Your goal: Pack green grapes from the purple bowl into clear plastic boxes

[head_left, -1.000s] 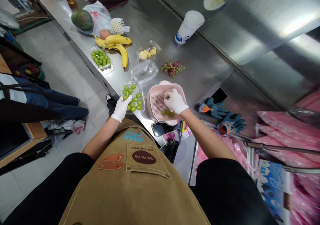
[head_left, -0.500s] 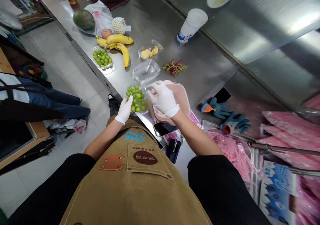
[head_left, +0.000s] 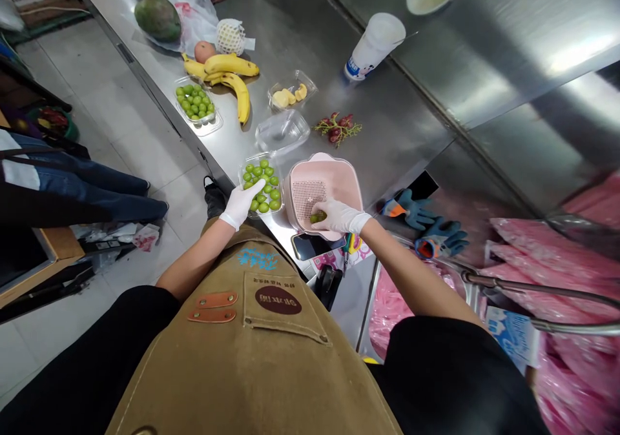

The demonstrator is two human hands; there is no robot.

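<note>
White gloves cover both hands. My left hand [head_left: 241,204] grips the near left side of a clear plastic container [head_left: 282,193], its thumb reaching over the green grapes [head_left: 263,188] inside. My right hand [head_left: 334,215] is down in a pink colander [head_left: 347,175], fingers closed around a green grape [head_left: 317,217]; whether more are held is hidden. The colander's perforated bottom shows beside the hand. Just beyond the container, an open clear plastic box [head_left: 283,131] lies on the steel counter, next to a small bunch of red grapes [head_left: 338,128].
Further off are bananas [head_left: 236,90], a second container of green grapes [head_left: 196,102], a box of cut fruit [head_left: 290,93], a mango [head_left: 157,19] and a tall cup [head_left: 372,46]. A phone [head_left: 312,246] and work gloves [head_left: 416,209] lie close to my right arm.
My right hand has moved from the colander's left rim down into its near side, with a green grape in the fingers. My left hand stays at the grape container. The view has shifted slightly.
</note>
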